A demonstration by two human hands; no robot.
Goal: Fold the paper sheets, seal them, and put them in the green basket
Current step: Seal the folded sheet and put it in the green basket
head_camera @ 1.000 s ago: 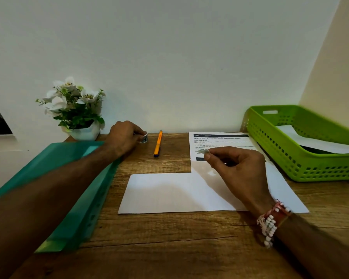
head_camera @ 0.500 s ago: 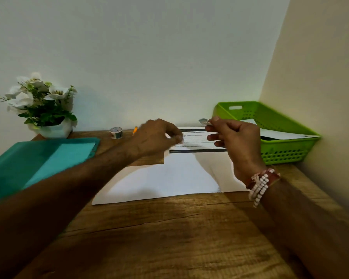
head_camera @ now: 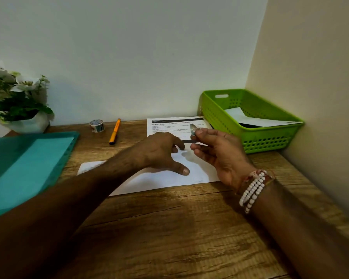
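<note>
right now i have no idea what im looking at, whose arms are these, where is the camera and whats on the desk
No machine here: these are a person's two bare arms, filmed by one camera worn on their head, looking forward and down, so the arms enter from the bottom edge. The left hand rests with spread fingers on a white paper sheet whose printed part shows at the far end. The right hand pinches a small tape piece over it. On the wooden table also lie a tape roll, an orange pen and a teal folder; potted white flowers stand far left. The green basket at the right already holds a white sheet.
</note>
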